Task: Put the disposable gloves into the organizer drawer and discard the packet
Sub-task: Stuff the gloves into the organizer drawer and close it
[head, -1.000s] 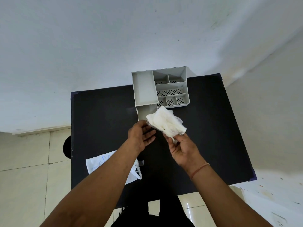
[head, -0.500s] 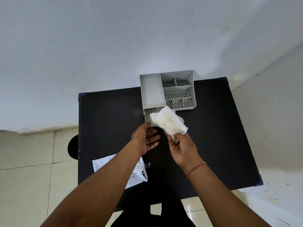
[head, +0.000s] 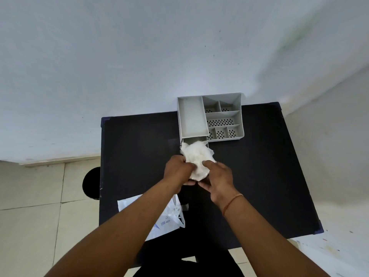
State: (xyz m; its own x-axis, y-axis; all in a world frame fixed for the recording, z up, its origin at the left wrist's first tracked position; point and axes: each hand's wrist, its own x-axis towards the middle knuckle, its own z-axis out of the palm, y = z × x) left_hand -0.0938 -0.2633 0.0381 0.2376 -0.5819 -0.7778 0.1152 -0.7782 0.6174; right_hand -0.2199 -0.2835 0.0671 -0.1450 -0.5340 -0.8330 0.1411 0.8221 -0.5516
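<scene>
So the wad of disposable gloves (head: 196,156) is now squeezed between both hands — half a second ago only the right hand (head: 218,177) had it, pinched from below, with the left hand (head: 179,168) open beside it. Now the left hand has closed in on the wad's left side and the right hand's fingers curl over its right side, so both are pressed onto the bundle. The gloves sit right at the front of the pulled-out drawer (head: 194,139), their top edge overlapping its opening, though I can't tell if they're touching it yet. Looks to me like they're being bunched smaller to fit — stuffing them in comes next. The drawer belongs to the grey organizer (head: 238,116) at the back of the black bench (head: 139,146). The empty packet (head: 169,220) lies flat near the front edge under the left forearm, not discarded yet.
</scene>
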